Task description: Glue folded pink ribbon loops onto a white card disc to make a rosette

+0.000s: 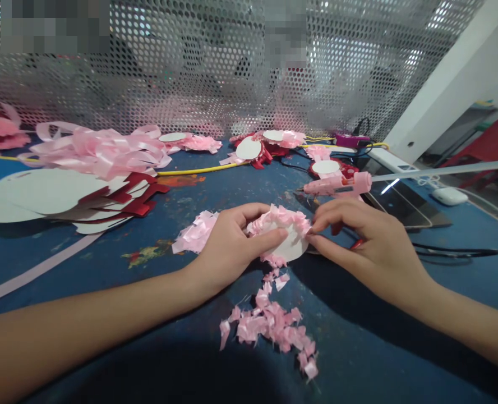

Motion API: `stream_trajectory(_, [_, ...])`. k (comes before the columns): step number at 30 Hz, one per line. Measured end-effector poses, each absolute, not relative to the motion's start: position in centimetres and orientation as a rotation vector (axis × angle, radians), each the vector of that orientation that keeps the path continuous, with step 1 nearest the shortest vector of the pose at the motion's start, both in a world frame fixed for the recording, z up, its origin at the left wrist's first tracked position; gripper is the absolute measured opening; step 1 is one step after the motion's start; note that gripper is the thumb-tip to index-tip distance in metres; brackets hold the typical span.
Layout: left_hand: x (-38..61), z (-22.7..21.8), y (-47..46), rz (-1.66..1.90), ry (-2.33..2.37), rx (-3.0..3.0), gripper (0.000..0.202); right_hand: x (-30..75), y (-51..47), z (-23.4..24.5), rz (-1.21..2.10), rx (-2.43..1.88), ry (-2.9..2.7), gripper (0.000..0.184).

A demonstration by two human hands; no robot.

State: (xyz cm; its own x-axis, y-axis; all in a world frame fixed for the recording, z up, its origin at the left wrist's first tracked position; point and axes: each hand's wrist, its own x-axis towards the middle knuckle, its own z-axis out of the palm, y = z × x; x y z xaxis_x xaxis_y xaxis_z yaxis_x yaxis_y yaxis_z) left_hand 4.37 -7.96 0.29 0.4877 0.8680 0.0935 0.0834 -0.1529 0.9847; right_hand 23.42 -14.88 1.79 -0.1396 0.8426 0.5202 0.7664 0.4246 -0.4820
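Observation:
A round white card disc [293,246] with a ruffled pink ribbon edging [280,216] is between my hands, above the blue table. My left hand [244,238] grips its left side, thumb on the white face and fingers behind. At the right rim, my right hand [362,244] pinches the pink edging between thumb and forefinger. A loose length of the gathered ribbon [270,322] trails from the disc's lower edge toward me over the table. Beside my left wrist lies a pink ribbon cluster [196,231]. Just beyond my right hand is a pink glue gun [337,185] with a long glue stick.
Stacked white and red card cut-outs [42,193] lie left, before a heap of pink ribbon [101,148]. Finished-looking rosettes [249,148] and a yellow cable [202,169] run along the back, below a perforated metal screen [215,67]. A dark glass-like panel [404,196] and white mouse [450,195] are right.

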Motion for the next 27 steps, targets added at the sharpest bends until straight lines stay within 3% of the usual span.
stream_trajectory(10, [4.4,0.3,-7.9,0.789,0.806,1.564,0.014,23.6,-14.8,1.9,0.504,-1.512,-1.686,0.014])
stream_trajectory(15, [4.4,-0.4,-7.4,0.819,0.805,1.466,0.018,24.5,-14.3,2.5,0.750,-1.336,-1.523,0.021])
stream_trajectory(18, [4.5,-0.8,-7.1,0.904,0.781,1.366,0.016,24.5,-14.9,3.1,0.654,-1.361,-1.567,0.024])
stream_trajectory(22, [4.5,-1.0,-6.9,0.963,0.775,1.334,0.016,23.2,-16.2,2.8,0.497,-1.330,-2.107,0.005])
stream_trajectory(27, [4.5,-1.0,-6.9,0.967,0.794,1.371,0.016,21.7,-16.4,0.0,0.226,-1.252,-2.415,0.014])
